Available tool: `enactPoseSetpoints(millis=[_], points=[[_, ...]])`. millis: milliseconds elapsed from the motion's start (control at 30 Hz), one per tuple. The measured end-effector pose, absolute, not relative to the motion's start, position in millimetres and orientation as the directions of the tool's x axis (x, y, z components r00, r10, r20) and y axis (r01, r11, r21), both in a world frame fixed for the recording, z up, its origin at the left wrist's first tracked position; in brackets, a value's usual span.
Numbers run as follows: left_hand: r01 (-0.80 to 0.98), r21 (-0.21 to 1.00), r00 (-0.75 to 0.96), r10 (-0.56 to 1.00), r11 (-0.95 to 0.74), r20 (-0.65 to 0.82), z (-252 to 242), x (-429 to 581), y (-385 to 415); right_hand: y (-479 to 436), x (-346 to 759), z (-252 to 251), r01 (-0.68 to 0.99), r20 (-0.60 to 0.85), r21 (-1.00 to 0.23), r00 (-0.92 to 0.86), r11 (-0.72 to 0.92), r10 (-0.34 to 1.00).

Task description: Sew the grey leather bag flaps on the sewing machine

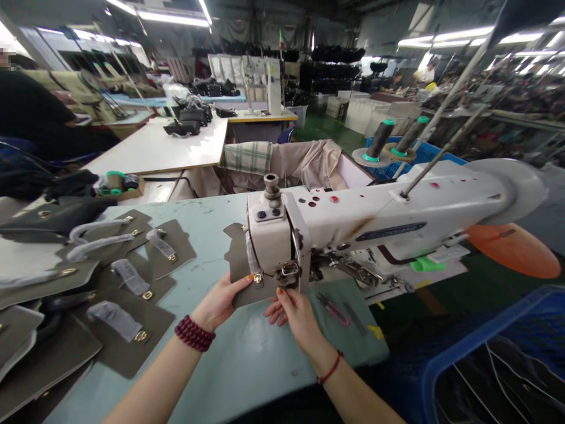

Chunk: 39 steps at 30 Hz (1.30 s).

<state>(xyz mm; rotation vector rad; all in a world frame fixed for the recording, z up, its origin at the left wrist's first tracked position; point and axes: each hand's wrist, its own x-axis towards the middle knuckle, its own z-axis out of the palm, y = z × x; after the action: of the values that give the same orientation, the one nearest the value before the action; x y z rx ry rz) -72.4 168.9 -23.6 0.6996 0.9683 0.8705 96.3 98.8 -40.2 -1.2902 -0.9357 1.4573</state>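
Note:
A grey-brown bag panel (241, 259) lies on the sewing machine bed, partly hidden behind the machine head (269, 235). A gold metal clasp (258, 279) and a plastic-wrapped strap are fixed on it. My left hand (227, 300) grips the panel's near-left edge, thumb on top beside the clasp and the other fingers hidden. Close to the presser foot, my right hand (295, 315) has its thumb raised near the panel's right corner. Its other fingers are loosely spread below, with nothing visible between them.
Similar panels (132, 347) with wrapped straps pile up at left. Pink-handled thread snips (334, 309) lie right of my right hand. A blue crate (430, 377) with dark pieces stands at lower right. Thread cones (380, 141) rise behind the machine. A person (35, 112) sits at far left.

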Motion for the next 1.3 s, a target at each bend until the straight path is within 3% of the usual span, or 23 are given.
enactPoseSetpoints(millis=[267,367,500,800,1300], points=[[-0.289,0.820,0.365,0.849,0.494,-0.383,-28,-74,166,95,91,-40,-0.124,-0.224,-0.969,0.100,-0.212,0.969],[-0.116,0.836,0.455,0.777,0.536,-0.435,-26,-77,164,95,90,-43,-0.121,-0.221,-0.971,0.106,-0.208,0.969],[0.068,0.915,0.533,0.761,0.397,-0.370,-22,-80,166,97,90,-45,-0.154,-0.231,-0.964,0.090,-0.216,0.969],[0.149,0.962,0.532,0.802,0.227,-0.271,-21,-78,173,102,80,-41,-0.241,-0.257,-0.943,0.099,-0.227,0.961],[0.252,0.956,0.472,0.843,0.152,-0.259,-20,-80,178,109,58,-38,-0.248,-0.271,-0.946,0.257,-0.208,0.928]])
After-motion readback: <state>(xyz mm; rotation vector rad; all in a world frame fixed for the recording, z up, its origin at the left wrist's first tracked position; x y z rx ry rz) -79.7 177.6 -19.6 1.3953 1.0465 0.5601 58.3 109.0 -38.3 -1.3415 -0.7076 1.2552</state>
